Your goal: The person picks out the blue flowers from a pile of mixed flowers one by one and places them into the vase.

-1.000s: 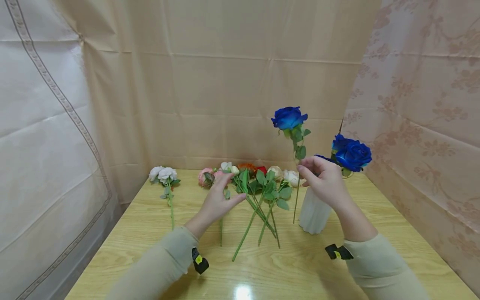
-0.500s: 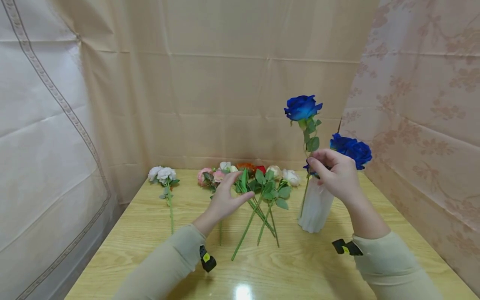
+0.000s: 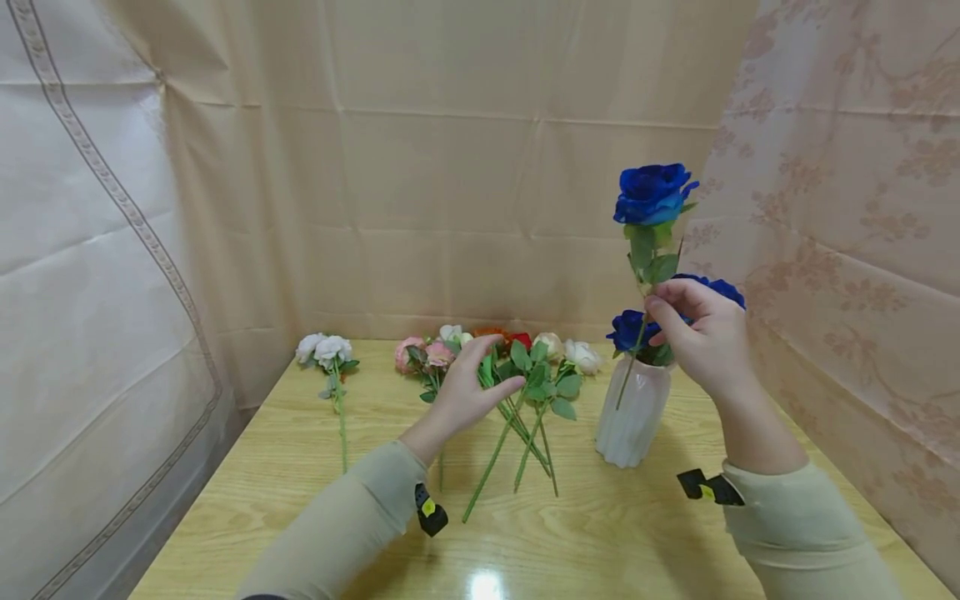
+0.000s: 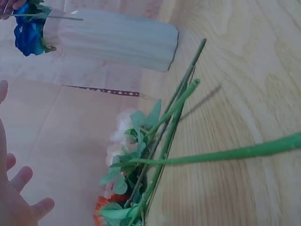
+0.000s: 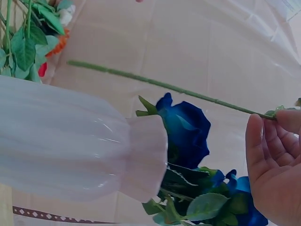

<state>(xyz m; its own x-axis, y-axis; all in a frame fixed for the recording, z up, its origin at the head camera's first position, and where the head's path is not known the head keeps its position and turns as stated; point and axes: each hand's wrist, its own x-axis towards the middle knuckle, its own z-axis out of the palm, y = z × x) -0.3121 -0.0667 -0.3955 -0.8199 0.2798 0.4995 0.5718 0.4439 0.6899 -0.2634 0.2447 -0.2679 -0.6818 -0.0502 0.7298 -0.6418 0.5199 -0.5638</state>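
My right hand pinches the stem of a blue rose between thumb and fingers, with the bloom upright above it. The rose's stem hangs down in front of a white ribbed vase, its lower end outside the vase as seen in the right wrist view. Other blue roses stand in the vase and lean out over its rim. My left hand hovers over the table's middle, thumb and fingers spread, holding nothing. Beneath and beyond it lie crossed green stems with leaves.
Along the table's back lie pink flowers, a red bloom, an orange bloom and a white bloom. A white flower with a long stem lies apart at the left. Cloth hangs behind the table.
My right hand has carried the blue rose right and upward, from left of the vase to above its front. My left hand has drifted a little to the right, still spread.
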